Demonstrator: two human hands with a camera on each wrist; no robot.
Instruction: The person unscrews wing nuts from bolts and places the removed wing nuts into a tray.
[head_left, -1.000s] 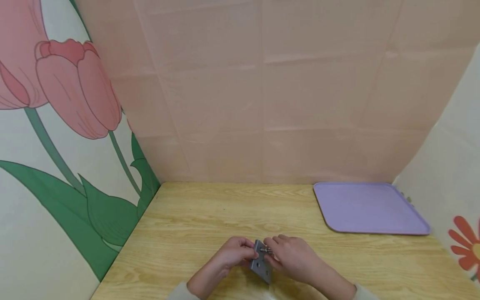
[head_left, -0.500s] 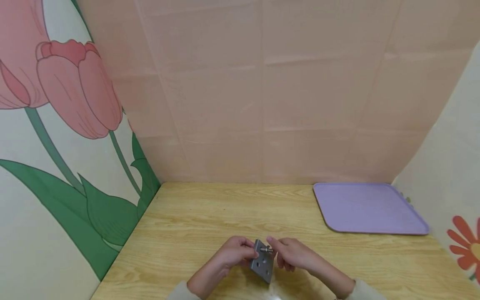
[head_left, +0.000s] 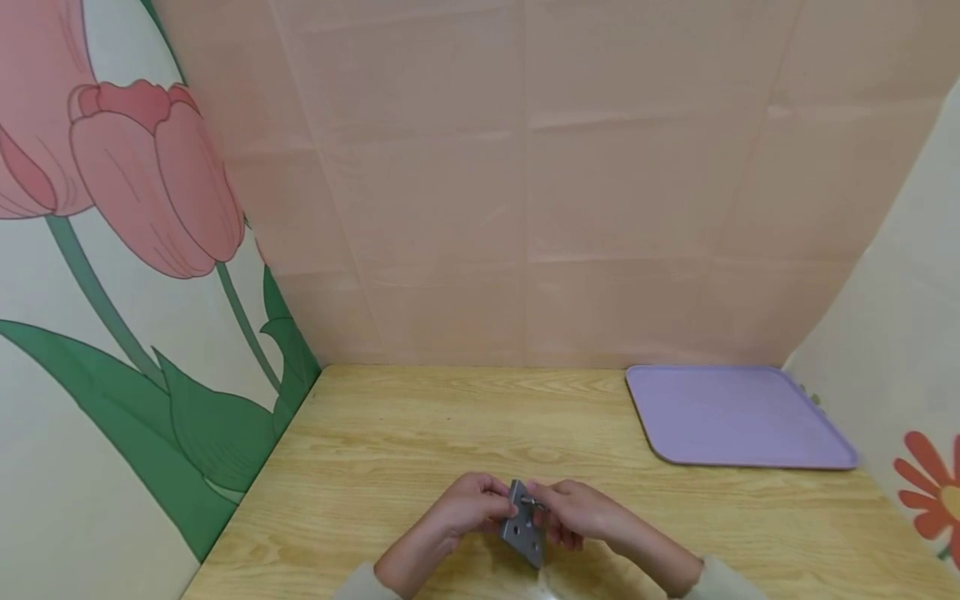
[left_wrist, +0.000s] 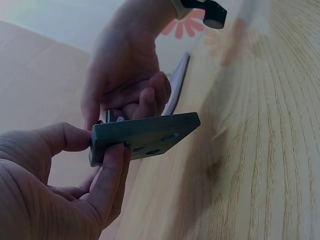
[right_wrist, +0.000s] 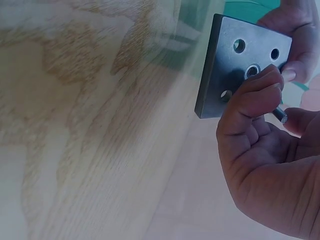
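The plate [right_wrist: 226, 62] looks smooth metal, the table [head_left: 450, 417] wood-grained

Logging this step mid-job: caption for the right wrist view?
Left hand holds a holed metal plate while the right hand curls around the bolt jutting from it.

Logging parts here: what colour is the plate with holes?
The plate is grey, clearest in the head view.

Rect. grey plate [right_wrist: 231, 69] — tilted, w/ protruding bolt [right_wrist: 279, 115]
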